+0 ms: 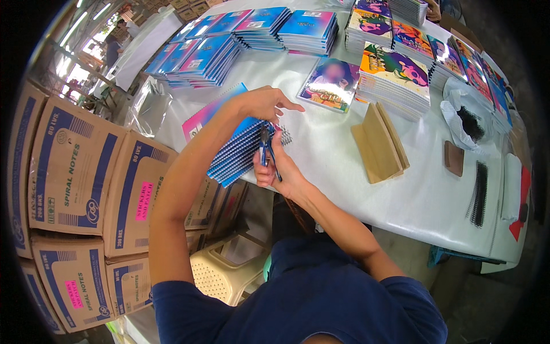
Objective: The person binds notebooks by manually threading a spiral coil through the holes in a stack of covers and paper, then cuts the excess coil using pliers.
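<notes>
A stack of blue and pink spiral notebooks (238, 152) lies at the table's near left edge, its coil bindings toward my right hand. My right hand (283, 167) is closed round a pair of blue-handled pliers (266, 143), whose jaws point up beside the stack's coils. Just beyond them, my left hand (262, 102) reaches over the notebooks, with its index finger stretched to the right and the other fingers bent downward. Nothing shows in the left hand, though its fingertips are partly hidden. Small dark coil ends (286, 136) stick out at the stack's right side.
More blue notebooks (260, 26) stand in piles at the back, and colourful ones (395, 71) at the back right. To the right lie folded brown cardboard (375, 143), a plastic bag of black scraps (472, 123) and black coils (480, 192). Cartons (74, 166) and a stool (223, 275) flank me.
</notes>
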`<act>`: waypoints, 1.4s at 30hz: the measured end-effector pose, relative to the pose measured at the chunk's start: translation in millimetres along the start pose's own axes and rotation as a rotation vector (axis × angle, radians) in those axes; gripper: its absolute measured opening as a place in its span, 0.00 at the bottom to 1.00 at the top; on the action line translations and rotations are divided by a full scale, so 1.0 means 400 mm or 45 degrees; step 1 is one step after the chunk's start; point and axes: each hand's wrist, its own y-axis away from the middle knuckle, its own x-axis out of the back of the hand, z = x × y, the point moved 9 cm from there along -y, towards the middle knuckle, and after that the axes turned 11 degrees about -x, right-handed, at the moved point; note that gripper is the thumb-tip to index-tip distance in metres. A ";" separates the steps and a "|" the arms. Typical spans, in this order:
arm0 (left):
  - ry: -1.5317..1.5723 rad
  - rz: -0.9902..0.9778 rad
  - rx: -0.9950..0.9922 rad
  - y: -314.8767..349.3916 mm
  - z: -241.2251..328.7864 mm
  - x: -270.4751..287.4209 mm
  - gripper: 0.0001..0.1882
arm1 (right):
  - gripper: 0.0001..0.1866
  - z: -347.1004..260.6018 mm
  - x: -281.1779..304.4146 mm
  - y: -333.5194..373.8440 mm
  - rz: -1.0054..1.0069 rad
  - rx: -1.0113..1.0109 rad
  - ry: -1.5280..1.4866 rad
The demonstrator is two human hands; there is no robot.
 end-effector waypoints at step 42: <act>-0.514 -0.336 0.070 -0.024 0.044 -0.063 0.39 | 0.45 0.049 0.065 -0.001 0.195 0.027 0.066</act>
